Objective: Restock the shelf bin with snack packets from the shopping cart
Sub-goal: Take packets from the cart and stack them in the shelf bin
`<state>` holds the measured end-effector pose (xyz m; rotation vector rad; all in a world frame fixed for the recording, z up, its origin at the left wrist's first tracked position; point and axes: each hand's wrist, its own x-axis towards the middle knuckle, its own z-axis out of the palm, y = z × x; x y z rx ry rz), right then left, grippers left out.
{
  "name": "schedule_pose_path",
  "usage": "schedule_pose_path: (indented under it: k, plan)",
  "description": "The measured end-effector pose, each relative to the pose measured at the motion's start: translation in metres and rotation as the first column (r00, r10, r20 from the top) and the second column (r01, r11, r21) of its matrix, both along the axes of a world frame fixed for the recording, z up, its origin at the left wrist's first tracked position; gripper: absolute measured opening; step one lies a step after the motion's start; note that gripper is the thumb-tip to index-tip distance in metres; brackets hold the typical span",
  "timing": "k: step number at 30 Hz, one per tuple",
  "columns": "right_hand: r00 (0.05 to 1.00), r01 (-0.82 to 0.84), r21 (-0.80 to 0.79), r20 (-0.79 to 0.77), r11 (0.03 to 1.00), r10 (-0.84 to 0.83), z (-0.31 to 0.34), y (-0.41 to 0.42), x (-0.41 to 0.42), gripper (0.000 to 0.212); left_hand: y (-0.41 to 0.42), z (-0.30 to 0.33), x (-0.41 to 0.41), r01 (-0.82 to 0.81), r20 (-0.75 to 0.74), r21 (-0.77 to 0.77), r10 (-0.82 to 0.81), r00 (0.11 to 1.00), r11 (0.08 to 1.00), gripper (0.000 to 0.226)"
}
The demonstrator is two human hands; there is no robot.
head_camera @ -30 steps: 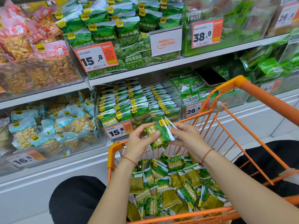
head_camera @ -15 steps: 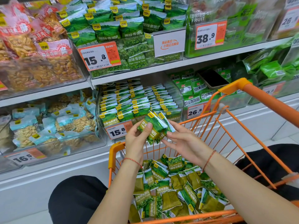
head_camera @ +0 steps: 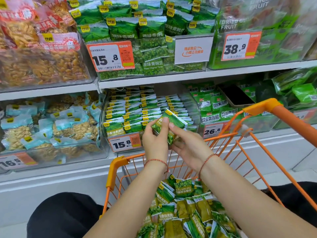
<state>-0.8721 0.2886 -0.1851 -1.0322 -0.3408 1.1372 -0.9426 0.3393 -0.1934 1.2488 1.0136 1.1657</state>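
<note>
Hands at the shelf bin (head_camera: 193,107): left hand (head_camera: 155,143) and right hand (head_camera: 190,148) both grasp a small stack of snack packets (head_camera: 173,120) before the bin's front rows; fingers cover the stack's lower half, count unclear; shopping cart (head_camera: 257,140) below holds more packets, its near end cut off.

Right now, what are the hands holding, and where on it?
A small stack of green packets. The left hand pinches its lower left end; the right hand supports it from below, fingers on its face.
</note>
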Motion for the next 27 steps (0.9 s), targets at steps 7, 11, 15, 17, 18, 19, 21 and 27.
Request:
schedule_pose_path:
  k: [7,11,15,17,18,19,21,27]
  plan:
    - [0.991,0.035,-0.13,0.135,0.991,-0.017,0.02,0.059,0.049,0.014,0.074,0.017,0.013,0.152,-0.415,0.37,0.016,0.91,0.916,0.045]
    - [0.947,0.221,-0.201,0.278,0.954,-0.161,0.016,0.104,0.09,0.047,0.133,0.004,-0.002,0.376,-0.782,0.525,0.26,0.566,0.764,0.057]
    - [0.825,0.341,-0.225,0.536,0.913,-0.176,0.005,0.154,0.114,0.053,0.165,-0.015,-0.016,0.429,-0.815,0.559,0.376,0.441,0.709,0.067]
    - [0.754,0.375,-0.251,0.642,0.892,-0.136,0.001,0.179,0.123,0.063,0.171,-0.023,-0.019,0.425,-0.789,0.584,0.36,0.499,0.691,0.061]
    - [0.722,0.375,-0.27,0.685,0.887,-0.097,-0.002,0.191,0.126,0.062,0.173,-0.026,-0.019,0.421,-0.784,0.582,0.342,0.518,0.696,0.059]
    - [0.687,0.368,-0.293,0.725,0.882,-0.046,-0.003,0.202,0.13,0.057,0.174,-0.027,-0.019,0.413,-0.782,0.574,0.324,0.532,0.708,0.057]
    - [0.621,0.354,-0.301,0.783,0.885,0.018,-0.008,0.221,0.137,0.048,0.177,-0.028,-0.018,0.399,-0.78,0.562,0.305,0.546,0.725,0.055]
    - [0.598,0.259,-0.281,0.798,0.924,0.076,-0.026,0.257,0.141,0.05,0.18,-0.031,-0.018,0.417,-0.775,0.577,0.31,0.55,0.703,0.055]
